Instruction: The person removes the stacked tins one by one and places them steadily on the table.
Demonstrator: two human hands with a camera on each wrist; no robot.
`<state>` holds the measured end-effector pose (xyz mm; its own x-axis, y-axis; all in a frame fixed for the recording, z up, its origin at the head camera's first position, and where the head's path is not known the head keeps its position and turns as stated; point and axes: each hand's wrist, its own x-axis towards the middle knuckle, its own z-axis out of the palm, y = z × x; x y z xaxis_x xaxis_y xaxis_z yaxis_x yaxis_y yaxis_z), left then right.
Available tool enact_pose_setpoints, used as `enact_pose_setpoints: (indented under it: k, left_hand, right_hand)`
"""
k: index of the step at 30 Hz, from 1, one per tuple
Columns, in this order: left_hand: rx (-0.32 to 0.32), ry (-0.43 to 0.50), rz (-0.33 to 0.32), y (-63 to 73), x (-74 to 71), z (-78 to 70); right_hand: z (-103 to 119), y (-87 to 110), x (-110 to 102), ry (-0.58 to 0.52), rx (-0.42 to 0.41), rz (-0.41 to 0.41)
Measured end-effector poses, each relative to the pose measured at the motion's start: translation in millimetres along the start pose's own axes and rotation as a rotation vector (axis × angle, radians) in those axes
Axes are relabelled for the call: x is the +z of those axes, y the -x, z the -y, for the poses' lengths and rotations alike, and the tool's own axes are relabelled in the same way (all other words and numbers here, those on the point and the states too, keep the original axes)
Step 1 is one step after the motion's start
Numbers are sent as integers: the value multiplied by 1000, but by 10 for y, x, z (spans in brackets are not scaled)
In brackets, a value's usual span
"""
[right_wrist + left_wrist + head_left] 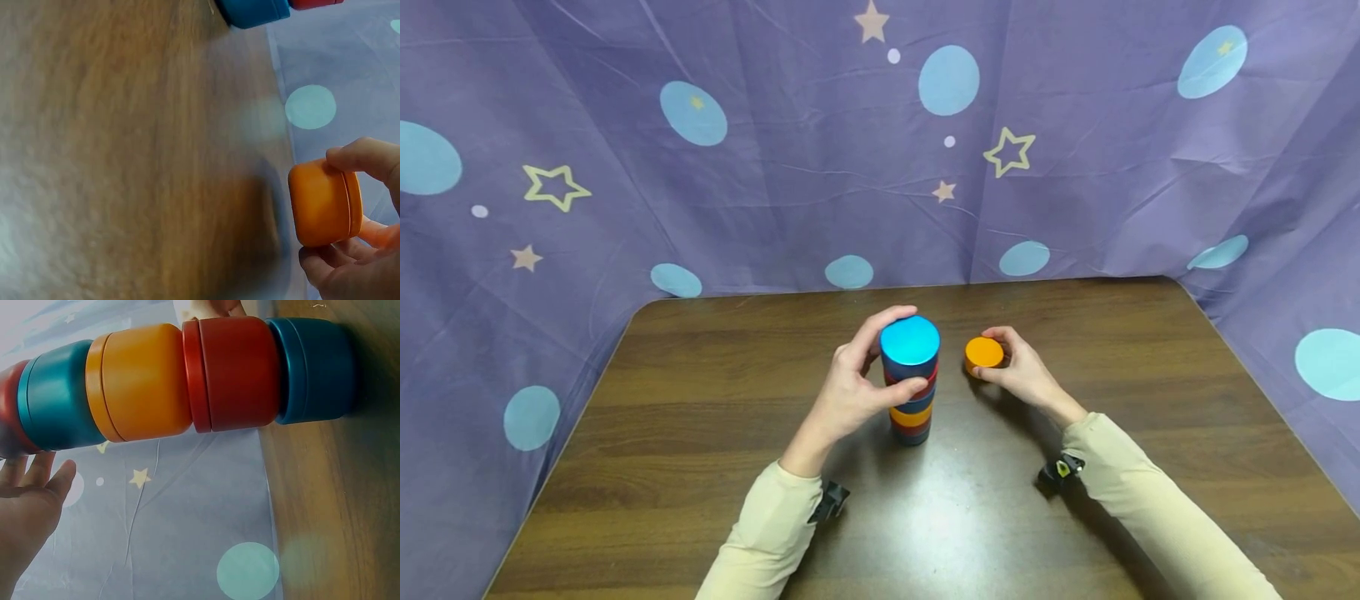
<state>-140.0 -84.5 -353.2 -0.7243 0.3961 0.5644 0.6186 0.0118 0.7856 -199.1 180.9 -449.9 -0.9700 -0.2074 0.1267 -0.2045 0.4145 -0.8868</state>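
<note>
A tall upright stack of round containers [912, 407] in blue, red and orange stands on the table. Each has a lid-like rim at its upper end, and a flat blue top [910, 340] caps the pile. My left hand [861, 371] grips the stack near its upper end, thumb across the front and fingers round the far side. To the right of the pile my right hand [1018, 371] pinches a small round orange container [324, 203] between thumb and fingers. That container appears raised off the table, its shadow lying below. In the right wrist view only the stack's lower end [253, 9] shows.
A brown wooden table [700, 467] with rounded far corners lies under both hands. Behind it hangs a purple curtain [820, 167] printed with stars and blue dots. A dark wrist camera [830, 502] sits on the left sleeve and another [1060, 471] on the right.
</note>
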Motion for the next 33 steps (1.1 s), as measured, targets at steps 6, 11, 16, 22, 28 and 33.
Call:
enact_pose_setpoints:
  k: [6, 11, 16, 22, 28, 33]
  left_hand:
    - [3, 6, -1, -3, 5, 3]
    - [2, 9, 1, -7, 8, 2]
    - [1, 11, -1, -2, 8, 7]
    - [-26, 11, 8, 25, 22, -1]
    - [-51, 23, 4, 28, 35, -5]
    - [-61, 40, -9, 21, 29, -3]
  right_hand:
    - [-57, -76, 11, 19, 18, -10]
    - [-78, -124, 31, 8, 16, -19]
    - [-95, -125, 46, -8, 12, -14]
    - [-127, -87, 41, -14, 26, 0]
    - [-116, -85, 23, -95, 13, 14]
    - [-15, -65, -59, -112, 13, -11]
